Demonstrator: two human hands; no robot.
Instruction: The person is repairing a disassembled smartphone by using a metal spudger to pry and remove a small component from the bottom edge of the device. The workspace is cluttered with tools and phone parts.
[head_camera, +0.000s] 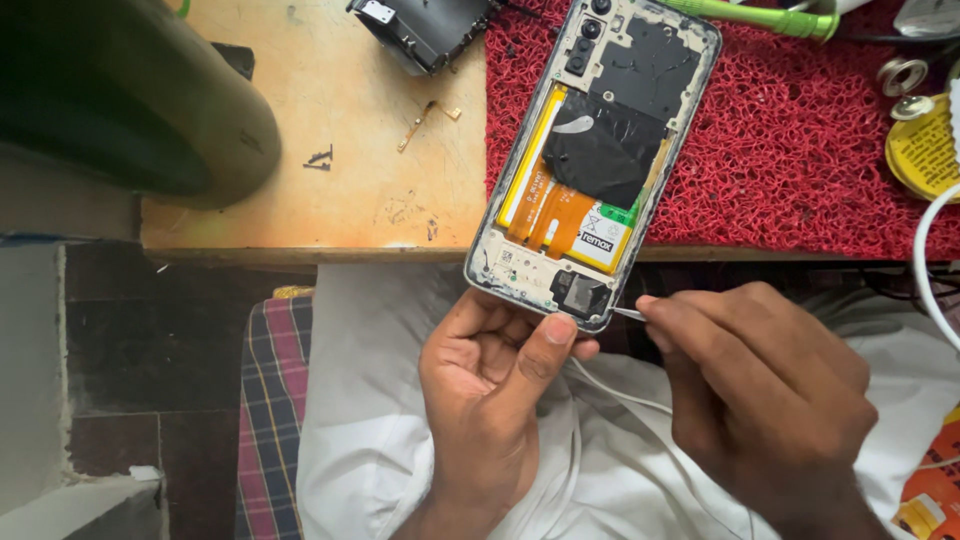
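my left hand (490, 385) fingers clamped on opened phone (590, 160) at centre frame, steadying its lower edge | right hand (765, 385) fingers pinched together on thin metal tool (628, 313), tip at the phone's bottom corner | phone's top rests on red mat (800, 170) for support

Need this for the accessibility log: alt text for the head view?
A left hand holds an opened smartphone, back cover off, by its bottom edge, while the right hand pinches a thin metal tool against the phone's lower corner. The phone lies partly over a red mesh mat on a wooden bench.
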